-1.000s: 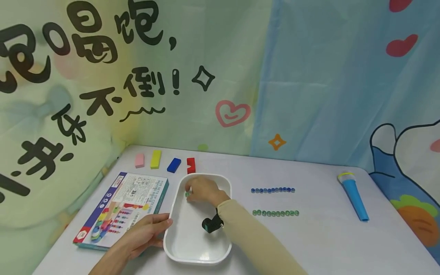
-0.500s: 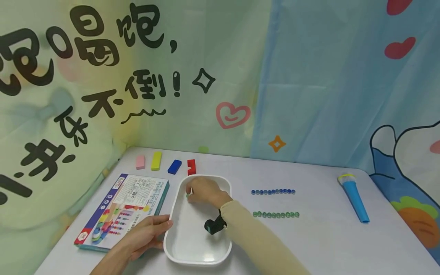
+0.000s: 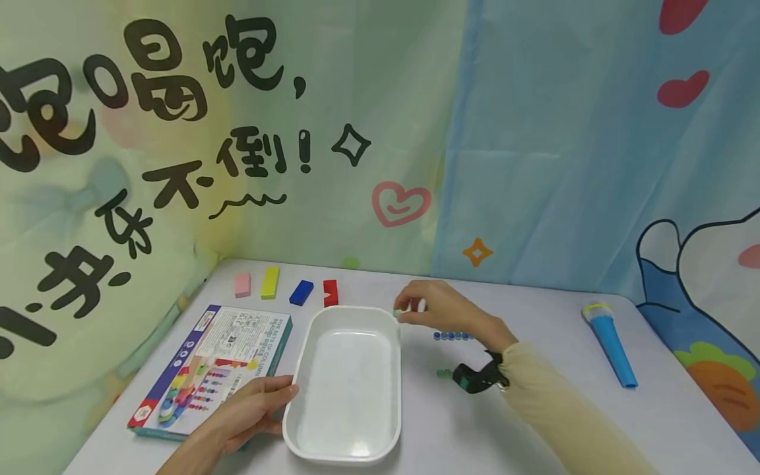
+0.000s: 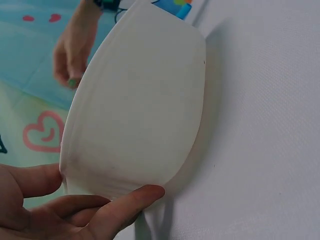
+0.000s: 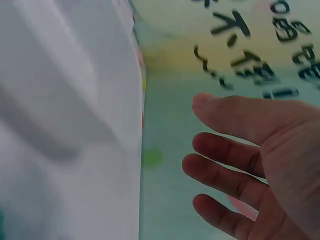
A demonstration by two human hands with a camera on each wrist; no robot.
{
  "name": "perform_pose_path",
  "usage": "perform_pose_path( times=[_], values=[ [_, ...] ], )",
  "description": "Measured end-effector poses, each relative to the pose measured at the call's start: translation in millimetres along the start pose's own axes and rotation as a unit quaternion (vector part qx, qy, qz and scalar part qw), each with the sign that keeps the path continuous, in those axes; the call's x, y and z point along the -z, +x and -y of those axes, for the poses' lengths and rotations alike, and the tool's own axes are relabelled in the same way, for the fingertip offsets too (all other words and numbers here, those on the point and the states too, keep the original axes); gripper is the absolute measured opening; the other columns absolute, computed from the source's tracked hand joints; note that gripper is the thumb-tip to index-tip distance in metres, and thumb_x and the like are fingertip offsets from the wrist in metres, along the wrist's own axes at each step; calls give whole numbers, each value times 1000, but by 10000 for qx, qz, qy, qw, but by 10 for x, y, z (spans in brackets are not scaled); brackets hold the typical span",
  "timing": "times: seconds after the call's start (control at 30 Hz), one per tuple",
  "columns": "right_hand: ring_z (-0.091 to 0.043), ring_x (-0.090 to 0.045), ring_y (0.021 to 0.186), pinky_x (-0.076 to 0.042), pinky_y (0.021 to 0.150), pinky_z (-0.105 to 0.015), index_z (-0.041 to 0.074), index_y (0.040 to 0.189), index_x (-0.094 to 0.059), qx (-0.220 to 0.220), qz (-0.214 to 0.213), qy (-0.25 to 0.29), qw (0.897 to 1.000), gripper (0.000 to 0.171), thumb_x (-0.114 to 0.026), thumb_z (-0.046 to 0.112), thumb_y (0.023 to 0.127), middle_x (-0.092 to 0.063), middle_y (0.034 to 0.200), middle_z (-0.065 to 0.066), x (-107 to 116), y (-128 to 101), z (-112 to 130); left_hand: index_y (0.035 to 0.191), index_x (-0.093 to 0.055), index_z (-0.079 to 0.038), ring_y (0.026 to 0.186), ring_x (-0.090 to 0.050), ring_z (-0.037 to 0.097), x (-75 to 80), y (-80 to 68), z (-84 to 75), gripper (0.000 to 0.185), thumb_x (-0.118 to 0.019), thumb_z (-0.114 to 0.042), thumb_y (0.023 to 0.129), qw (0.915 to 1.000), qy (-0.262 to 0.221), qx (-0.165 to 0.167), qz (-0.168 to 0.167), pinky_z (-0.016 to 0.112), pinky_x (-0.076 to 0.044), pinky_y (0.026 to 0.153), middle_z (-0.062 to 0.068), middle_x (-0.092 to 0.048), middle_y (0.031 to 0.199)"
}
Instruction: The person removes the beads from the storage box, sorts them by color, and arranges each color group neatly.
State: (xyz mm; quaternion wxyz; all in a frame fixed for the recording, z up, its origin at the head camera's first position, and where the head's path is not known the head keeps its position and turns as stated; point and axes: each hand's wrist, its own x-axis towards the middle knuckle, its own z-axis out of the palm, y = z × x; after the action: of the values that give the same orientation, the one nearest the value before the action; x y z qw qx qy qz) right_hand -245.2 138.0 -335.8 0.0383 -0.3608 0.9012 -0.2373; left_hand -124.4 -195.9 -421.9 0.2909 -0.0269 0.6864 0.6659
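My left hand (image 3: 252, 409) grips the left side of a white plastic tray (image 3: 393, 422), thumb at the rim and fingers along the outer wall, as the left wrist view also shows. The tray's floor is bare. My right hand (image 3: 442, 307) is raised past the tray's far right corner, pinching a small green bead (image 3: 396, 313) between thumb and fingertips. That bead peeks out at the fingertips in the left wrist view too; the right wrist view hides it. Beneath the right arm lie a row of blue beads (image 3: 451, 336) and a row of green beads (image 3: 444, 373), both partly covered.
A flat printed toy box (image 3: 237, 343) lies left of the tray. Behind stand pink (image 3: 242, 285), yellow (image 3: 270, 283), blue (image 3: 301, 293) and red (image 3: 330, 292) blocks. A blue toy microphone (image 3: 611, 346) lies at the right. A printed cloth (image 3: 534, 145) hangs behind the table.
My right hand has lifted the green bead out of the tray's far left corner and carried it right, past the tray's right rim. The left hand still grips the tray in the same place.
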Motion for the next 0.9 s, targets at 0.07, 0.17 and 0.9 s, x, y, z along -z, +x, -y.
perform_pose_path(
  times=[0.07,0.17,0.9],
  values=[
    [-7,-59,81,-53,69,-20,16,102,-70,-204,-128,1,9997,16,-71,23,88,-68,95,4,132,-251,-191,145,-28,14,101,-66,20,4,9,-1,68,-55,-29,99,10000,11,12,-14,40,-58,83,25,-51,138],
    [-6,-58,79,-52,66,-21,16,102,-70,-645,-279,-52,9975,15,-71,23,88,-67,91,6,276,-628,-463,145,-29,13,101,-65,20,13,16,-4,69,-56,-30,98,10000,6,52,-29,40,-58,83,25,-52,137],
    [3,-51,78,-49,69,-23,12,93,-69,-1949,-452,-171,9796,15,-76,20,82,-62,89,6,-185,-1720,-1366,146,-26,12,98,-67,19,63,-12,1,72,-57,-31,98,10000,-54,34,-42,38,-58,84,25,-49,141]
  ],
)
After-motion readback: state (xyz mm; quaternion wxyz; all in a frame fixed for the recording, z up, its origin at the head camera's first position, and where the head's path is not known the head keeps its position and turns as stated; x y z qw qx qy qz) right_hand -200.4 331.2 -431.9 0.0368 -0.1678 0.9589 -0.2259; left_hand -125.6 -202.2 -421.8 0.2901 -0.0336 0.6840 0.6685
